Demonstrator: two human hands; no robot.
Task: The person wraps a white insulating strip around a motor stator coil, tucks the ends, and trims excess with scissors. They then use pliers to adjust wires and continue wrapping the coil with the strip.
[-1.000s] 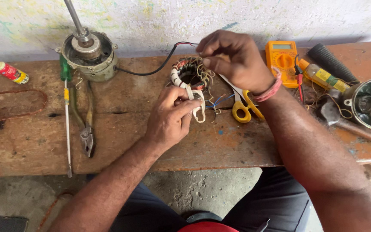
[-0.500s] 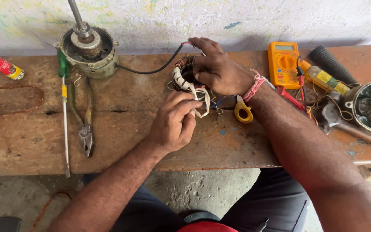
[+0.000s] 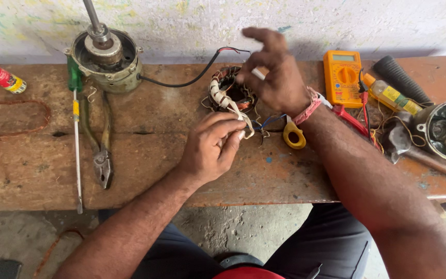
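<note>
The stator coil (image 3: 231, 93) lay on the wooden bench (image 3: 181, 165), right of the motor housing (image 3: 107, 59). The left hand (image 3: 210, 147) pinched its white sleeved lead (image 3: 238, 113) just below the coil; the right hand (image 3: 277, 77) hovered over it, fingers loosely curled around a white sleeve piece

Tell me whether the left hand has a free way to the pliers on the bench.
Probably yes. The pliers lie uncovered on the bench, left of the left hand, with bare wood between. But its fingers pinch the white sleeving of the stator winding.
</note>
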